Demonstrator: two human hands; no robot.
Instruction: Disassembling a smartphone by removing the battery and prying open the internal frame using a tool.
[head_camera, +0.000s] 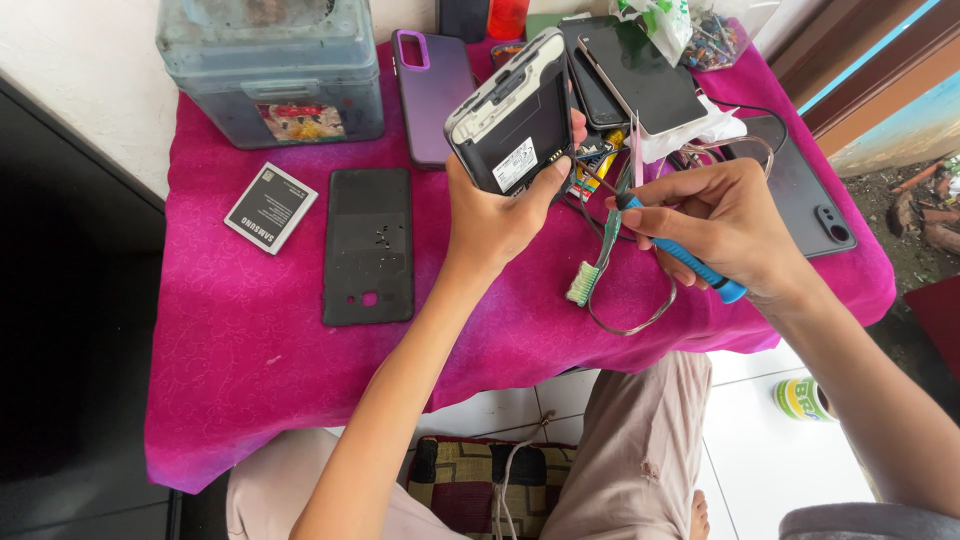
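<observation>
Opened phone (512, 115), back cover off, battery bay bare: held tilted above the surface at upper centre of the frame, left hand (500, 215) wrapped around its lower edge, thumb on the right side.
Blue-handled tool (680, 255), probably a screwdriver: pinched between thumb and fingers of the right hand (730, 225), tip aimed at the phone's lower right corner.
Toothbrush (590, 270), green bristles: lying just below the phone, centre of frame, among loose cables (640, 320).
Black back cover (368, 245): flat on the surface, left of centre.
Flat battery (270, 207), grey and white: left of the cover, apart from it.
Purple phone case (432, 95): upper centre, behind the held phone.
Stack of dark phones (640, 80): upper right of centre, overlapping.
Grey tablet (800, 190): right edge of the surface, partly under the right hand.
Translucent lidded box (270, 65): upper left; contents dim through the plastic.
Clear bag (705, 35): top right, holding small mixed parts.
Surface (250, 380): covered by a magenta cloth.
Room: white tiled floor (760, 450) below, small green-and-white can (800, 398) at lower right; white wall (80, 70) at upper left.
</observation>
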